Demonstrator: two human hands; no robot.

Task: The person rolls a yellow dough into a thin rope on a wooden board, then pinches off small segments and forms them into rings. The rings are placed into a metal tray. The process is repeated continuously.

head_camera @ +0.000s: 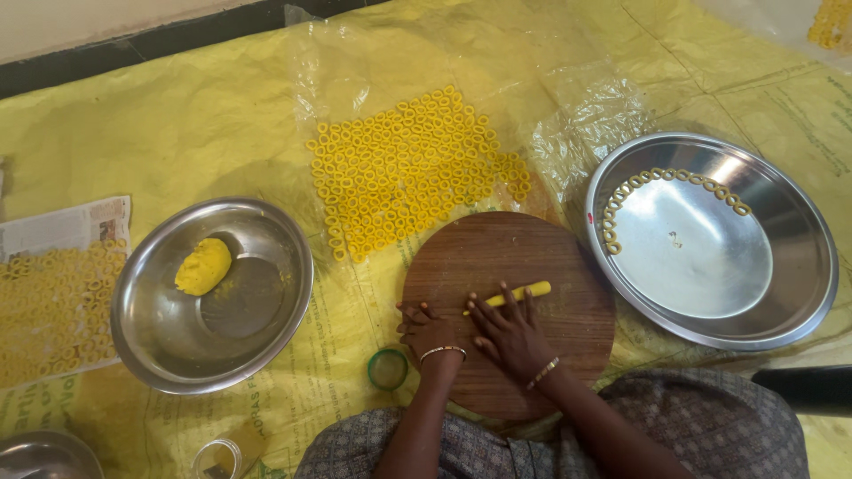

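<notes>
I see the right hand [510, 333] flat, fingers spread over a yellow dough rope [516, 294] on the round wooden board [568, 266] — rope partly hidden; left hand [426, 330] open, empty.

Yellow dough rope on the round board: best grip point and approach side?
Grip the free right end of the dough rope, coming from the upper right over the wooden board. That end sticks out bare; the rest lies under the right hand, with the left hand beside it. It looks soft and thin, lying flat, so probably pinch lightly across its width from above.

hands [484, 333] hide perhaps half the dough roll [519, 293].
</notes>
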